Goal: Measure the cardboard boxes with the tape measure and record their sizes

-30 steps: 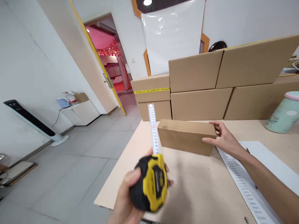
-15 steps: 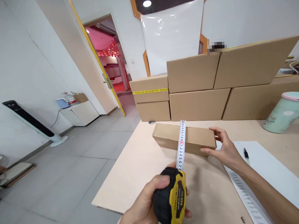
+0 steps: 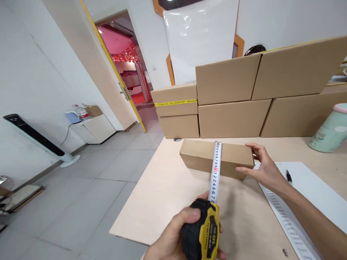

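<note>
In my left hand (image 3: 179, 228) is a black and yellow tape measure (image 3: 201, 231), my thumb on top of its case. Its white blade (image 3: 215, 174) is drawn out away from me and lies across the top of a small brown cardboard box (image 3: 199, 153). The blade's end is near the box's far top edge. My right hand (image 3: 261, 163) grips the right end of this box, thumb on the near side and fingers at the far side. The box rests on the pale wooden table (image 3: 164, 198).
Larger cardboard boxes (image 3: 232, 118) are stacked along the table's back, with the top of a person's head (image 3: 255, 49) behind them. A green tumbler (image 3: 330, 130), a pen (image 3: 289, 175) and paper sheets (image 3: 312, 193) lie or stand to the right. The table's left edge drops to the floor.
The blade's end has shifted slightly right and nearer on the box top, along with the tape case. My right hand keeps its grip on the box. The view has shifted a little.
</note>
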Available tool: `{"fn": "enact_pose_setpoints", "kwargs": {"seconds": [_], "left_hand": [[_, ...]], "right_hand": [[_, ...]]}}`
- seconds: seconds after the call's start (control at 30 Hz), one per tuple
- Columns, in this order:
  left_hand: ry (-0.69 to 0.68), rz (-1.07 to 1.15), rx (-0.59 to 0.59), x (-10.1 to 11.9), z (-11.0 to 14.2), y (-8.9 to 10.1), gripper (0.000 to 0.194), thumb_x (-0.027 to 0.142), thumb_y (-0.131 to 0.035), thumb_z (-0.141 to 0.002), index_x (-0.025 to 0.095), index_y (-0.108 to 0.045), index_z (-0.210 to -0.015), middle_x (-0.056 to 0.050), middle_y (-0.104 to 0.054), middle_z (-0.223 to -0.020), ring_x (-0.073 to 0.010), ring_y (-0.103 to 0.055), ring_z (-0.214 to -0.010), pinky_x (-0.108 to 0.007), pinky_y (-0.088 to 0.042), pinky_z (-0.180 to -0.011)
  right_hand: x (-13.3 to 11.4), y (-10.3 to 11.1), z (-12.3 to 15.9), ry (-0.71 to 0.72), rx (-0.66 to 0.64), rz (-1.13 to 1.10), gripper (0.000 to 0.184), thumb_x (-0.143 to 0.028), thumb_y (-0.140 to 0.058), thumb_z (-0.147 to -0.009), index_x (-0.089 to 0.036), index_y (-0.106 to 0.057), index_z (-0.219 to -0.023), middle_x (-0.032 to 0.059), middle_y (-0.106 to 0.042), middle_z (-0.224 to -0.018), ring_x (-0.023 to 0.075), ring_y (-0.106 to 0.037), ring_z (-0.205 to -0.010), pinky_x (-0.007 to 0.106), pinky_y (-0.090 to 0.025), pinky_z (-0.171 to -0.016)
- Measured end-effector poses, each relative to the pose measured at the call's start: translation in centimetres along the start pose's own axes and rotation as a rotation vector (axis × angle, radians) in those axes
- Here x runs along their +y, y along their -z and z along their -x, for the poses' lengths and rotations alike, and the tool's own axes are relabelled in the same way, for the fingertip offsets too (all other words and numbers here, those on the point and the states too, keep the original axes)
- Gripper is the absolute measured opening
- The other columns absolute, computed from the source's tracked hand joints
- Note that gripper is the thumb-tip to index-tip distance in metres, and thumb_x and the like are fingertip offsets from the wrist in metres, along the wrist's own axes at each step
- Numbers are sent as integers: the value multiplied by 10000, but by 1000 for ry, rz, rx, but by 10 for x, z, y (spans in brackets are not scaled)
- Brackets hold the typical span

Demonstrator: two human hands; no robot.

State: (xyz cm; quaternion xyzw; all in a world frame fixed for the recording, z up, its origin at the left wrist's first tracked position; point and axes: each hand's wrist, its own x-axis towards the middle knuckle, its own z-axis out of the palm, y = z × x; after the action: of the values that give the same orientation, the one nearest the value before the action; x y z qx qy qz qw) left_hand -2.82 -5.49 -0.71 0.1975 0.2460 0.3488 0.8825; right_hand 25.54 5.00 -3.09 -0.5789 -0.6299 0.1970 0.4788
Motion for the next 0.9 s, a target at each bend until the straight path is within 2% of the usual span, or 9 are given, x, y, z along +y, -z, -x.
{"fn": "enact_pose_setpoints", "kwargs": {"seconds": [0.13,0.27,0.37,0.43,0.6,0.73,0.9], "left_hand": [[-2,59,3,6,-4,-11,501,416,-655,-740,235,-558,-1197,-101,-635,-1043,-311,-617,-941,-508,-511,-728],[13,106,7,14,-8,-21,445,437,-683,-723,217,-615,-1104,-109,-655,-997,-295,-616,-919,-510,-535,-704],[33,110,-4,17,-12,-23,442,435,-674,-730,187,-633,-1094,-117,-664,-974,-290,-612,-929,-519,-543,-713],[34,96,3,19,-15,-25,419,438,-643,-752,165,-647,-1070,-120,-668,-966,-290,-610,-927,-514,-544,-700],[69,-8,24,27,-21,-35,425,497,-604,-740,134,-665,-954,-135,-683,-876,-266,-631,-747,-468,-514,-674],[97,-23,-2,32,-25,-42,418,508,-575,-753,149,-652,-953,-127,-687,-875,-271,-635,-735,-468,-506,-668],[111,-37,-8,33,-28,-44,430,513,-573,-749,146,-650,-960,-120,-684,-866,-264,-634,-714,-455,-511,-647]], "right_hand": [[-3,11,-9,41,-115,119,798,-573,-736,-683,-290,-410,-1354,107,-529,-1375,340,-560,-1175,494,-473,-961],[-11,29,-23,197,-263,318,720,-589,-653,-767,-334,-423,-1399,64,-471,-1458,337,-444,-1312,517,-374,-1069],[-27,37,-39,298,-307,376,496,-570,-451,-905,-358,-515,-1350,10,-489,-1461,308,-400,-1353,515,-305,-1112],[-40,36,-52,322,-343,375,458,-546,-314,-956,-381,-582,-1288,-22,-543,-1414,303,-422,-1336,516,-319,-1098],[-57,19,-83,226,-453,359,557,-584,-191,-961,-403,-635,-1246,-45,-654,-1278,320,-529,-1223,528,-389,-1026],[-52,9,-92,175,-468,294,619,-622,-170,-949,-380,-674,-1215,-24,-701,-1204,315,-591,-1159,498,-429,-1000],[-44,6,-94,156,-460,244,642,-657,-181,-937,-369,-695,-1193,-17,-682,-1247,308,-585,-1188,507,-403,-1040]]}}
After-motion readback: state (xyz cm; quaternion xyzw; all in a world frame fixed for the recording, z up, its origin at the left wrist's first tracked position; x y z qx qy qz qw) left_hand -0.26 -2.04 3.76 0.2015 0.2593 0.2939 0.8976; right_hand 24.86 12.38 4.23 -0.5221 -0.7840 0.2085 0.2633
